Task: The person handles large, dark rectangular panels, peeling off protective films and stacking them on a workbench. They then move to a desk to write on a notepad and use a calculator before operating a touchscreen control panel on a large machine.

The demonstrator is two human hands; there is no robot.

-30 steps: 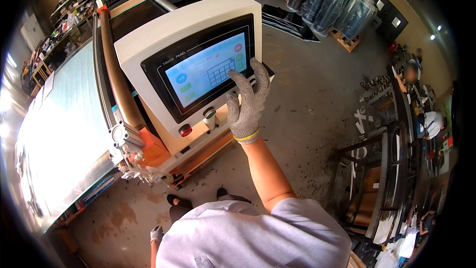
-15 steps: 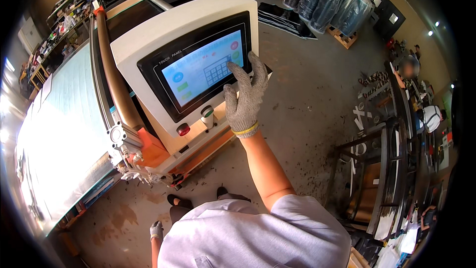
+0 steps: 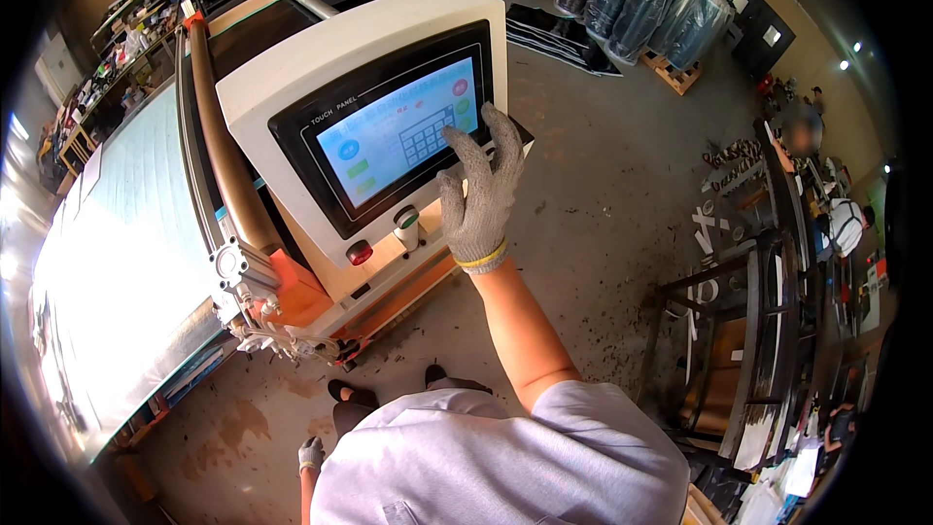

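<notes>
Up at the machine's control box, the right hand (image 3: 479,196) in a grey knitted glove with a yellow cuff band is raised flat, fingers spread and released, grasping nothing; its fingertips rest against the glossy touch screen (image 3: 398,136) near the on-screen keypad. The screen sits in a black bezel on a smooth cream housing (image 3: 321,53) with rounded corners. Below it are a round red button (image 3: 359,253) and a green-capped knob (image 3: 406,224). The left hand (image 3: 311,453), also grey-gloved, hangs low beside the body over the stained concrete floor (image 3: 603,204); its grip cannot be judged.
</notes>
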